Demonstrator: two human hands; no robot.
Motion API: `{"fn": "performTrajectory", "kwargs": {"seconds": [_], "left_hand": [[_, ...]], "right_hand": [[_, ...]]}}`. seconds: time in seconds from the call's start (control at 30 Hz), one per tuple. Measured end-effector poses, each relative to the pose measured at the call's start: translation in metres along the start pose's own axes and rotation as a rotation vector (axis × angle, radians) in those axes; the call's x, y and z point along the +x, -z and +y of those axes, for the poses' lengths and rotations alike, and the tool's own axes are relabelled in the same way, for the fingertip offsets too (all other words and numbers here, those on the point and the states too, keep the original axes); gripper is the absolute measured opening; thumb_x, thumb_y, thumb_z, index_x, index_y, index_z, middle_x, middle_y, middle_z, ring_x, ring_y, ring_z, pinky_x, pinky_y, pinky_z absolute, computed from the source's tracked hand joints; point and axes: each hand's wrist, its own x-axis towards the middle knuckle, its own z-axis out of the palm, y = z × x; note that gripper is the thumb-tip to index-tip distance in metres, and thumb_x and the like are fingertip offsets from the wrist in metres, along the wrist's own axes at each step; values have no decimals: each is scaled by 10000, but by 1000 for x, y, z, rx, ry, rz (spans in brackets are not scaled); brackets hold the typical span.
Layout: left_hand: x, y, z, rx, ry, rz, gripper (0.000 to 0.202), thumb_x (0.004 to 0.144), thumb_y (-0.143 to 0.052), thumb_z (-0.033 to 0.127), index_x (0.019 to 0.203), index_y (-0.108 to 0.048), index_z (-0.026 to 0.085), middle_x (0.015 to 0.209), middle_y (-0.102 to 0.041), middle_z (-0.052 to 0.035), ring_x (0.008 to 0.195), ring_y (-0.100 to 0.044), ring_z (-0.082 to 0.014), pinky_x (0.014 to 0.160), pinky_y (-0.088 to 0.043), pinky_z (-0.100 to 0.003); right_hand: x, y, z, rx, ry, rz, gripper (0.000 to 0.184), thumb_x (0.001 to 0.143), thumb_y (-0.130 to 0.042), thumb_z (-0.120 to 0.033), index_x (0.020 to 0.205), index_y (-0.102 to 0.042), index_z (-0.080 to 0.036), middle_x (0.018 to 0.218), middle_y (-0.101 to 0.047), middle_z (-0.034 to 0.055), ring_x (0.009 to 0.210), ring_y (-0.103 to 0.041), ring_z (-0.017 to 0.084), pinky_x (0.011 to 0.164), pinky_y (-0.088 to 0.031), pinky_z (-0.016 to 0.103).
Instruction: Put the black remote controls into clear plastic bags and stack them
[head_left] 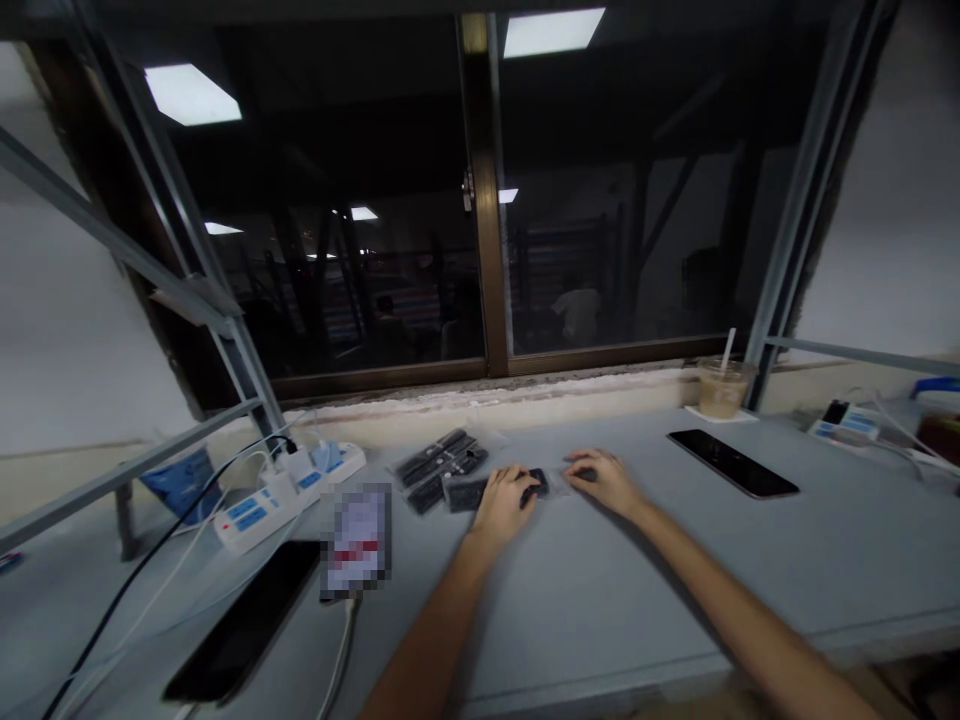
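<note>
My left hand [508, 500] rests on a long black item [465, 493] in a clear plastic sleeve [556, 484], fingers curled over it. The item looks like a remote control, though blur hides its details. My right hand [606, 482] is at the sleeve's right end, thumb and fingers bent together on the thin plastic. Just behind my left hand lie several similar black items [442, 462], also in clear sleeves and partly overlapping.
On the left are a white power strip [289, 497] with plugs and cables, a black tablet [247, 620] and a phone [358, 540] on a cable. To the right lie another dark tablet [731, 462] and a drink cup [724, 390] with a straw. Metal frame posts [251, 365] stand beside the window.
</note>
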Motion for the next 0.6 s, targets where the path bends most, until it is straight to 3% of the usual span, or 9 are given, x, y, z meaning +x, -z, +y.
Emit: {"fn": "performTrajectory", "kwargs": {"seconds": [0.3,0.5,0.6], "left_hand": [[0,0,4,4,-31,6,198,797,-543,252,990,-584,233,1048,-550,-25,984,-519,-165,895,-362,-325],[-3,3,2,124,111,12,560,698,-609,499,1159,-483,209,1136,-522,-77,1071,-459,-246,938,-314,-414],[-4,4,-1,157,165,-18,563,685,-588,554,1107,-528,186,1089,-555,-87,1059,-465,-261,934,-309,-428]], "right_hand": [[1,-10,9,340,33,-48,336,727,-536,-482,667,-710,-201,967,-654,102,859,-602,211,795,-448,352],[-1,-10,3,427,13,-126,399,606,-630,-562,760,-726,-207,1005,-648,109,904,-597,229,830,-439,366],[-2,-10,4,430,29,-159,401,618,-617,-571,736,-727,-204,1018,-643,115,919,-594,231,839,-434,370]]}}
